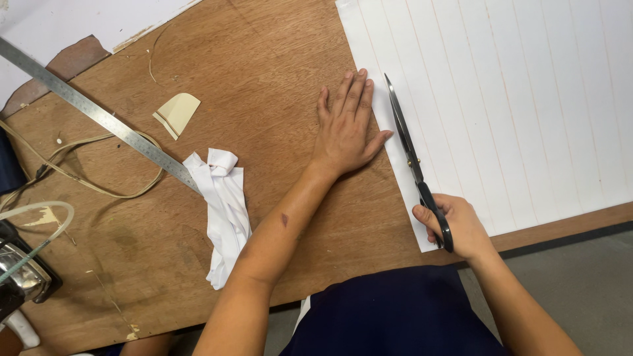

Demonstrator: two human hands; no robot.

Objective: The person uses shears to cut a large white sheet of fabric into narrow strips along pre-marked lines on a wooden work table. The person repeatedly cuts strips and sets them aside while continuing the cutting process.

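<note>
From the head camera, the right hand (pixel 455 227) is closed around the black handles of a pair of long scissors (pixel 414 161), whose blades lie along the left margin of a white sheet ruled with thin lines (pixel 521 112). The blades look nearly shut, pointing away from the person. The left hand (pixel 346 128) lies flat, fingers straight and close together, palm down and gripping nothing, its fingertips and thumb on the sheet's left edge just beside the blades. The sheet covers the right part of a brown wooden table (pixel 264 79).

Further left, well apart from both hands, lies a crumpled white cloth piece (pixel 224 204), touching the end of a long steel ruler (pixel 99 115) that runs diagonally toward the upper left corner. Near the ruler sits a small cream-coloured scrap (pixel 178 113). A pale cord (pixel 99 171) loops under the ruler toward an iron (pixel 23 277) at the table's left edge. Nothing lies between the scissors and the sheet's far end.
</note>
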